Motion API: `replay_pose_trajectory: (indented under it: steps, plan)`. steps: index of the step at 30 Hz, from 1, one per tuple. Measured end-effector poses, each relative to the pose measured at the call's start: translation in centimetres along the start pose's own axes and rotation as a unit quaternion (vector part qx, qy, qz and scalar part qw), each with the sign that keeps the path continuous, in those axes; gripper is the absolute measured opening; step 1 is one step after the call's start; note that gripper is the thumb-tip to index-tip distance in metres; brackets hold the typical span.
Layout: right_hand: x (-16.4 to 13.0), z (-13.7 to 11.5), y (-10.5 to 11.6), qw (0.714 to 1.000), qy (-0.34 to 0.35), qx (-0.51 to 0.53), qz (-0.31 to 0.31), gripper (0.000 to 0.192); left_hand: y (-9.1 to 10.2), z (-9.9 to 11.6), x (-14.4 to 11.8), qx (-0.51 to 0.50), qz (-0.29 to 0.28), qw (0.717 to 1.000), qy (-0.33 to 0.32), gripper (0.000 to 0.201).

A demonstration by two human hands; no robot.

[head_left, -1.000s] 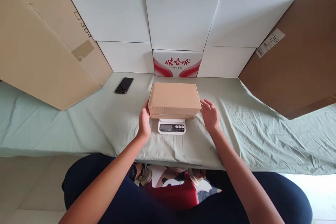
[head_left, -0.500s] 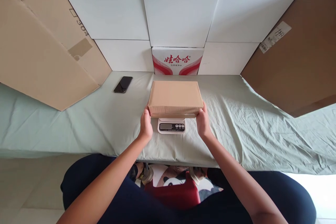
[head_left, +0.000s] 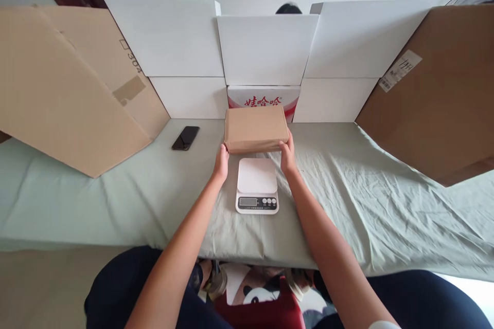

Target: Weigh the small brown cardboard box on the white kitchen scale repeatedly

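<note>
A closed brown cardboard box is held between both of my hands, beyond the scale and in front of the red-and-white printed carton. My left hand grips its near left corner, and my right hand grips its near right corner. The small white digital scale sits on the green cloth just nearer to me, its platform bare and its display and buttons facing me.
A black phone lies on the green sheet to the left. White cartons are stacked along the back, with large brown cardboard sheets leaning at left and right. A person's head top shows behind them.
Both hands closed on the box's sides, then carried it off the scale and away from me toward the back cartons. The scale's platform is now uncovered.
</note>
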State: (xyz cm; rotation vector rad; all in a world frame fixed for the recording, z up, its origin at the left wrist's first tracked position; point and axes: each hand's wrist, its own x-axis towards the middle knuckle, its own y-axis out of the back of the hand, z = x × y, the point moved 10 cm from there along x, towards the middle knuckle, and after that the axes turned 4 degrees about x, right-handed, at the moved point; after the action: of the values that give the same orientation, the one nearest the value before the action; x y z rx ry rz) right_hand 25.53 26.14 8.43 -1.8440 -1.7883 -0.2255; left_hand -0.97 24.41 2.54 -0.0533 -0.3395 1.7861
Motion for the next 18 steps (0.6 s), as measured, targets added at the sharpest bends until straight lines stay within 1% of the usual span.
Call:
replay_pose_trajectory:
  steps: [2, 4, 6, 8, 10, 14, 18]
  plan:
    - [-0.4, 1.6, 0.2, 1.0, -0.018, 0.007, -0.003, 0.059, 0.2, -1.5, 0.4, -0.005, 0.0, 1.0, 0.007, 0.071]
    - [-1.0, 2.8, 0.7, 0.999, -0.032, 0.007, 0.001, 0.059, 0.1, -2.4, 0.6, -0.011, -0.019, 1.0, 0.002, 0.073]
    - [-1.6, 3.7, 1.4, 0.999, -0.049, 0.001, 0.01, 0.06, -0.2, -2.7, 0.7, -0.014, -0.043, 0.999, -0.01, 0.076]
    - [-1.9, 4.2, 1.7, 0.998, -0.065, -0.006, 0.014, 0.061, -0.3, -2.6, 0.7, -0.014, -0.057, 0.998, -0.022, 0.078]
    - [-1.9, 4.4, 1.6, 0.997, -0.073, -0.013, 0.014, 0.062, -0.3, -2.4, 0.8, -0.01, -0.063, 0.998, -0.025, 0.079]
    - [-1.6, 4.3, 1.4, 0.996, -0.082, -0.033, 0.015, 0.063, -0.4, -2.5, 1.0, 0.008, -0.074, 0.997, -0.007, 0.079]
    - [-1.6, 3.9, 1.3, 0.994, -0.086, -0.061, 0.01, 0.063, -0.4, -2.5, 1.0, 0.013, -0.081, 0.997, -0.002, 0.078]
